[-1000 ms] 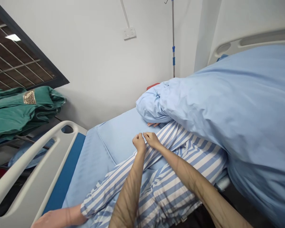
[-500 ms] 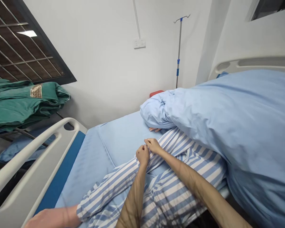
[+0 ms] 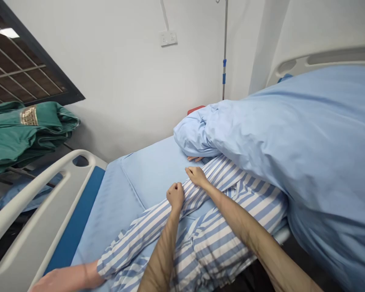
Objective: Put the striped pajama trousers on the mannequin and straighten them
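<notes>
A figure in blue-and-white striped trousers [image 3: 213, 239] lies on a bed with a light blue sheet [image 3: 146, 178]. My left hand [image 3: 175, 194] is closed, pinching the striped fabric along the farther leg. My right hand [image 3: 197, 177] rests a little farther up the same leg, its fingers curled onto the cloth. A bare foot [image 3: 65, 279] sticks out of the trouser leg at the bottom left. A light blue duvet [image 3: 292, 138] covers the upper body, and a hand [image 3: 194, 158] shows under its edge.
A white footboard rail [image 3: 39, 211] with a blue panel runs at the left. Folded green cloth [image 3: 24, 129] lies on a rack beyond it. An IV pole [image 3: 224, 52] and a wall socket [image 3: 168, 38] stand at the white wall. The headboard [image 3: 322, 61] is at the right.
My hands have drawn apart along the striped leg: the left has slid down toward me, the right has stayed higher. The view has dipped slightly.
</notes>
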Demonstrator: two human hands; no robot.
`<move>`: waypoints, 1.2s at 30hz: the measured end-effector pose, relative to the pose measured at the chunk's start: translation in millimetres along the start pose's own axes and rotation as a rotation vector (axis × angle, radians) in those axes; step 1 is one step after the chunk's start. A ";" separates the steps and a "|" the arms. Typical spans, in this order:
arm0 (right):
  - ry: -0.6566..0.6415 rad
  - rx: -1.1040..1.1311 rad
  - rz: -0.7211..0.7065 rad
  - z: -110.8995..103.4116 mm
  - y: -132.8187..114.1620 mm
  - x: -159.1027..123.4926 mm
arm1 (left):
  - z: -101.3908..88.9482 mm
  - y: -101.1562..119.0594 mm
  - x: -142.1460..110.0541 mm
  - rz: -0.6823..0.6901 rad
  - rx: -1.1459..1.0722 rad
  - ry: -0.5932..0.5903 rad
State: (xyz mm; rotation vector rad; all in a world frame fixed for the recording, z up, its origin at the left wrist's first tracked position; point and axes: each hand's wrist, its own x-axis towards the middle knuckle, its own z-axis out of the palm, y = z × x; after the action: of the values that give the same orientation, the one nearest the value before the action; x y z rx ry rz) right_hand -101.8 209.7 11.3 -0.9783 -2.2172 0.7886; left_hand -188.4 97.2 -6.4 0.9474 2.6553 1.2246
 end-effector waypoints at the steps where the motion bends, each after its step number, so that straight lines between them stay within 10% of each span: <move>1: 0.002 0.018 -0.004 0.7 0.6 -0.6 | -0.2 0.6 1.0 -0.010 -0.002 0.000; 13: 0.039 0.424 -0.024 5.0 5.0 9.2 | 25.7 83.5 32.9 -0.106 -0.411 0.029; 24: 0.075 0.482 0.061 3.7 -2.1 11.7 | 29.5 50.7 12.1 0.030 -0.020 -0.152; 31: 0.049 0.338 -0.165 -35.1 -38.4 37.6 | 24.8 42.5 13.9 0.042 -0.024 -0.099; 36: 0.067 0.276 -0.083 -31.2 -12.1 34.2 | 25.3 40.1 12.0 0.041 -0.053 -0.066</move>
State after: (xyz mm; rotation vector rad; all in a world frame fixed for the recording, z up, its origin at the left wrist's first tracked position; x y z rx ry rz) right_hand -104.3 238.4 49.5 -0.7624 -2.0119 0.9777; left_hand -170.1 140.5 7.1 1.0211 2.5524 1.2420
